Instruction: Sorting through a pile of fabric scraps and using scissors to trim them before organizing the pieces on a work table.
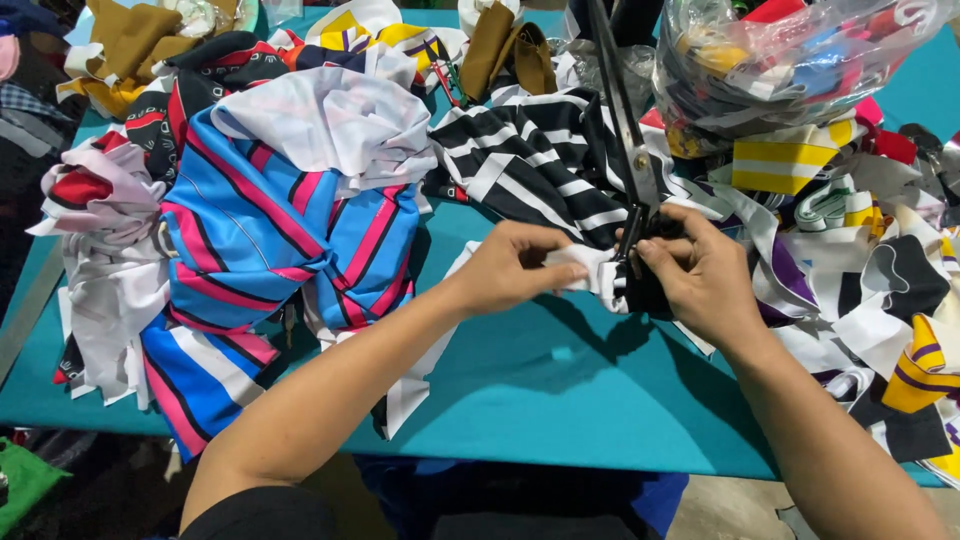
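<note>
- The left hand (510, 268) is pinched shut on a small white scrap of cloth with black stripes (598, 272). The thumb and fingers squeeze its edge.
- The right hand (700, 275) is closed on the handles of a pair of big dark metal scissors (628, 140). The fingers wrap round the handles, so how they sit inside cannot be seen.
- The long blades of the scissors point up and away from the person, tilted a little to the left.
- The scrap sits between the two hands, just above the teal cloth-covered bench (560, 400), near its middle. It touches the scissors by the handles.
- Just behind the hands lies a crumpled black and white striped cloth (530, 160).
- To the left is a big bundle of blue cloth with pink and white stripes (270, 230), tied in the middle. A plain white cloth (330, 120) rests on top of it.
- Further left is a heap of white and red cloth pieces (100, 210).
- At the top right is a clear plastic bag stuffed with bright cloth scraps (790, 55).
- On the right is a messy pile of yellow, white, purple and black cloth strips (870, 260), just beside the right arm.
- Brown cloth pieces (130, 35) lie at the far back left.
</note>
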